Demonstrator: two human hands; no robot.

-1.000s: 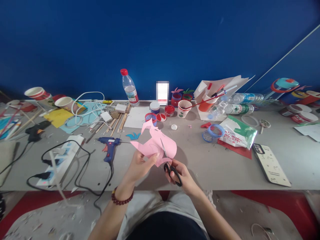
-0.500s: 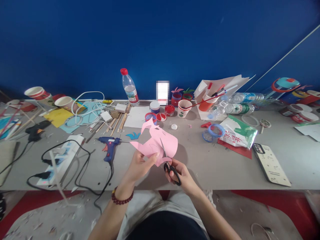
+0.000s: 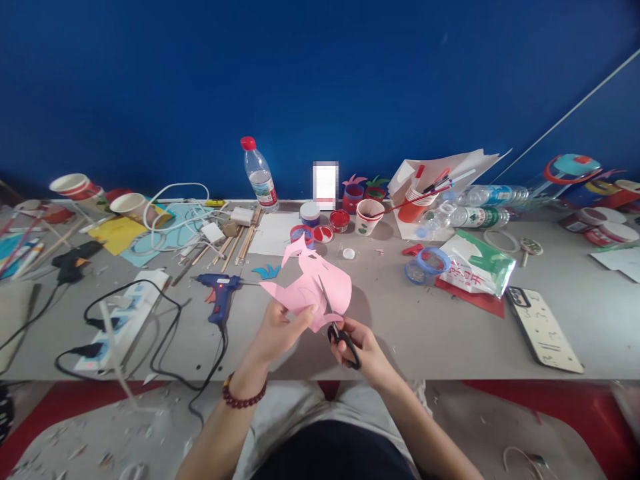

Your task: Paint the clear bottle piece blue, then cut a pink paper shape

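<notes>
Pink paper [image 3: 337,285] with cut, pointed edges curls above the middle of the table. My left hand [image 3: 281,333] pinches it at its lower left, thumb on top. Black-handled scissors [image 3: 349,348] are in my right hand [image 3: 365,350], with fingers through the loops. Their blades lie on the pink paper, across its lower middle. Just left of the paper is a small blue paper cut-out [image 3: 267,272]. Behind it stands an open tub with a blue-violet rim [image 3: 301,235].
A blue glue gun [image 3: 220,290] with its cord lies left, by a white power strip [image 3: 125,327]. Paint jars, a paper cup [image 3: 370,217] and a bottle [image 3: 260,177] stand behind. A phone [image 3: 544,330] and a plastic packet [image 3: 475,267] are on the right.
The pink paper's right curl has shifted slightly left. Both hands and the scissors hold nearly the same place.
</notes>
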